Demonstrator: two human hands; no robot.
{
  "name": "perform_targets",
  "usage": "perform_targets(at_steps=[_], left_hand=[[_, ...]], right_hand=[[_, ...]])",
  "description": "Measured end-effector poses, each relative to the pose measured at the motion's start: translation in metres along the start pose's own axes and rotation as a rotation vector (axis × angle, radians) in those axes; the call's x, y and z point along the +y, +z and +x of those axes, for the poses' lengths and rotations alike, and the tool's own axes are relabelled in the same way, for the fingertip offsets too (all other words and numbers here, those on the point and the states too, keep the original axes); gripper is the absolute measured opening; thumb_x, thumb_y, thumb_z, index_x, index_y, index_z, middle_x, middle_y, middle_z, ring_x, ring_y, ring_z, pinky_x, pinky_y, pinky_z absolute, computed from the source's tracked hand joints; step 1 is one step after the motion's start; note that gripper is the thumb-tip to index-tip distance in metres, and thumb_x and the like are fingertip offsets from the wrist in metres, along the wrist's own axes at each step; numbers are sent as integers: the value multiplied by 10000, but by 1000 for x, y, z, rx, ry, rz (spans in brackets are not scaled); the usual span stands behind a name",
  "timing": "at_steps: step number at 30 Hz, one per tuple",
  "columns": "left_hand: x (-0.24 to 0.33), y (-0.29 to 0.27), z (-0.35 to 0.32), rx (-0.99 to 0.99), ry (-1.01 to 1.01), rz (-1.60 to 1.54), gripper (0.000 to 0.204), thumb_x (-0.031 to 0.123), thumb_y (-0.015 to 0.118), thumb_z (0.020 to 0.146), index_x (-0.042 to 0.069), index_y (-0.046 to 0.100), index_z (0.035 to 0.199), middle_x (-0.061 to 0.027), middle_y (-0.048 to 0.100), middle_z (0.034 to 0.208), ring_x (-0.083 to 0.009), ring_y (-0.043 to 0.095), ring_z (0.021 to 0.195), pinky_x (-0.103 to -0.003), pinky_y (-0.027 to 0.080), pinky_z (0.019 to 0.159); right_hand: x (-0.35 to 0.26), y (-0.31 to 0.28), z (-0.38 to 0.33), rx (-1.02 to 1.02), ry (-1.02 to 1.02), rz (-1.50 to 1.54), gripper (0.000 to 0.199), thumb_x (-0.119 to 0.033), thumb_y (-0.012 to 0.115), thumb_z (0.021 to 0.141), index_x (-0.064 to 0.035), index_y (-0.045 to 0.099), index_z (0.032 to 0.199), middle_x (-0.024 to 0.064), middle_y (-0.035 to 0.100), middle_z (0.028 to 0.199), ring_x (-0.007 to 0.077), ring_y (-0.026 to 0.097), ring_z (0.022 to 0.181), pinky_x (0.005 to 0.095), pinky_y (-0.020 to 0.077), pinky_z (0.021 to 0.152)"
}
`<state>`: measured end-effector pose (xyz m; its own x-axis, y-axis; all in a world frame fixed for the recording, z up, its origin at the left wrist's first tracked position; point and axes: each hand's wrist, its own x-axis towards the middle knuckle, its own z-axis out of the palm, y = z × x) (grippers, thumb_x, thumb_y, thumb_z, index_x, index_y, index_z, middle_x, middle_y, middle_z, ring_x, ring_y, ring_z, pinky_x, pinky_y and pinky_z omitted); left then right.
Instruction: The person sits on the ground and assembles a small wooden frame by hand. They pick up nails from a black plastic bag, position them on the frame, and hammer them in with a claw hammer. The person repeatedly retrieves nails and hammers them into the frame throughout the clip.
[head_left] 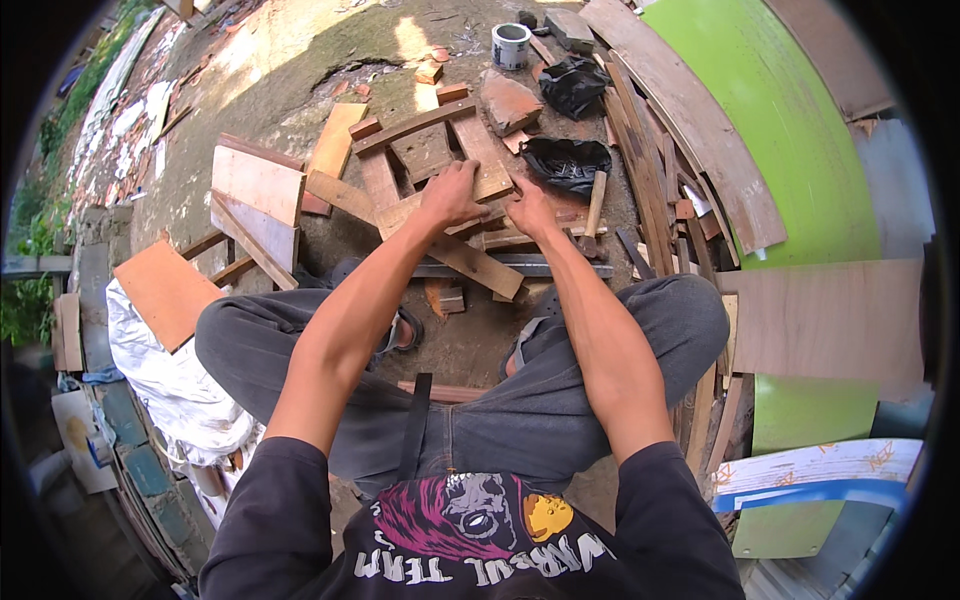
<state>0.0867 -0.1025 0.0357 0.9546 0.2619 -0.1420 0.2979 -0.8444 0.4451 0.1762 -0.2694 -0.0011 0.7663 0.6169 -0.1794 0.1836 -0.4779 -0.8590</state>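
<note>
A flat light-brown wooden board [399, 215], slanting away rightward, is being grasped midway by the left hand [453, 194], the right hand [531, 210] near its end, grip unclear.

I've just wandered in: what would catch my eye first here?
Probably the bright green panel, curving down the upper right. Next, just above the middle, the left hand on a wooden frame and the right hand by its right corner. A hammer is to their right, beside a black plastic bag.
</note>
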Motion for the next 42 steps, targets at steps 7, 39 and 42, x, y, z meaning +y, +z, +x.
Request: perform_targets(at_steps=[7, 39, 42], left_hand=[[9, 5, 25, -29, -17, 1, 781, 317, 859, 655, 87, 445, 1276, -256, 657, 1039, -435, 650, 977, -486, 518, 832], [-90, -12, -108, 383, -468, -579, 590, 317, 644, 916, -24, 519, 1381, -265, 625, 1283, -353, 649, 1137, -387, 490, 984], [-103, -12, -104, 292, -425, -517, 590, 326, 617, 930, 13, 493, 1414, -251, 589, 1346, -361, 623, 1167, -406, 475, 1005]], right_hand=[[23, -2, 7, 15, -3, 53, 573, -105, 585, 755, -64, 608, 1326, 249, 705, 972, 378, 688, 925, 432, 534, 848], [-19, 156, -8, -73, 633, 1703, 645, -492, 290, 968, -91, 429, 1454, 167, 442, 1496, 338, 450, 1327, 531, 312, 1121], [-11, 153, 2, -242, 652, 1677, 561, -463, 440, 909, -103, 543, 1327, 139, 544, 1385, 305, 503, 1248, 475, 357, 1075]])
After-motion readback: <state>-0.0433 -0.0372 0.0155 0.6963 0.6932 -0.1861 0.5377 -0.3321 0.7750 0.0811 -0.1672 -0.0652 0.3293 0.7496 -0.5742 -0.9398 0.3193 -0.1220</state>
